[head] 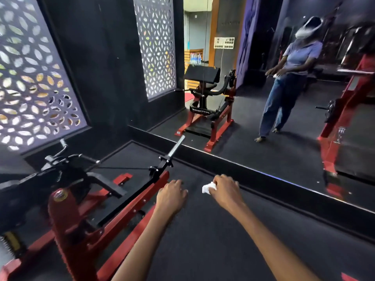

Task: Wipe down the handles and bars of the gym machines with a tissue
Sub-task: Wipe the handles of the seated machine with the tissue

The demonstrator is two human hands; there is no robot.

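A red and black gym machine [85,201] fills the lower left, with a chrome weight bar [177,147] pointing up and away from its black arm. My right hand [226,191] grips a crumpled white tissue [209,187] in the air over the dark floor, right of the machine. My left hand [172,196] hovers beside it with loosely curled fingers, holding nothing, just right of the machine's red frame rail [140,211]. Neither hand touches the machine.
A wall mirror [284,98] ahead reflects the machine, a person in a blue shirt and jeans, and another red machine [345,110]. A raised black ledge [233,169] runs below the mirror. Patterned window screens [34,78] stand at left. Dark rubber floor [213,240] lies underfoot.
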